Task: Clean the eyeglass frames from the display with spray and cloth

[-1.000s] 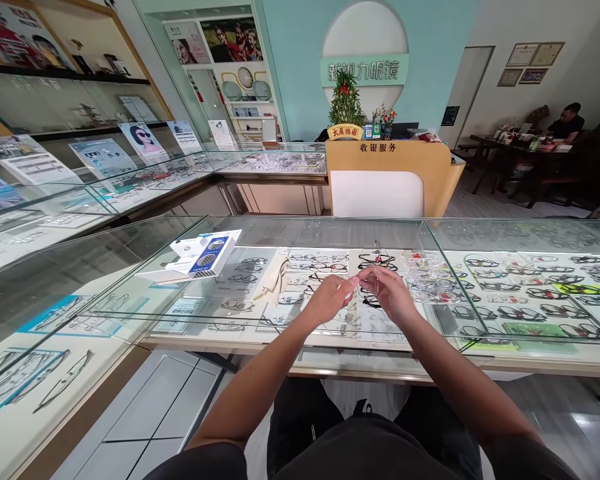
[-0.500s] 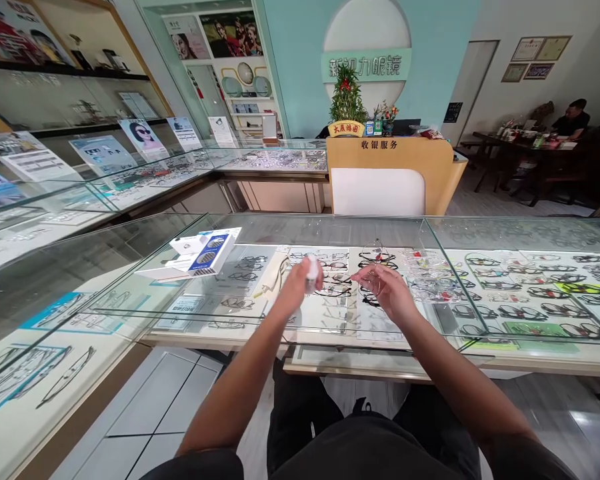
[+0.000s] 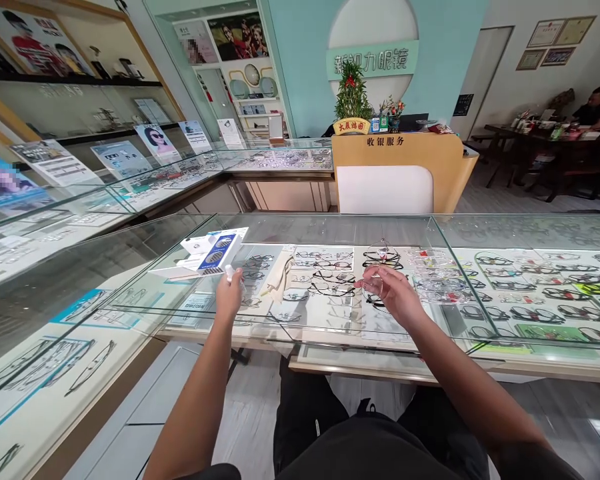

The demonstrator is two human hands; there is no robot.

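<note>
My left hand (image 3: 229,295) is closed around a small white bottle (image 3: 229,271), held over the left part of the glass counter just in front of a white and blue box (image 3: 218,251). Pinched in the fingers of my right hand (image 3: 396,288) is a clear round lens (image 3: 373,285); whether a frame belongs to it I cannot make out. A beige cloth (image 3: 281,275) lies on the glass between my hands. Beside it a second clear lens (image 3: 296,294) rests near a pair of dark-rimmed glasses (image 3: 333,289).
Many spectacle frames lie inside the glass display case (image 3: 495,330) in front of me. Another glass case (image 3: 130,200) runs along the left. A wooden cash desk (image 3: 400,150) with a plant (image 3: 351,97) stands beyond. A person (image 3: 599,107) sits at a far-right table.
My left hand has moved left with the white bottle, away from my right hand toward the box. My right hand stays nearly in place with the lens. The view has shifted slightly left.
</note>
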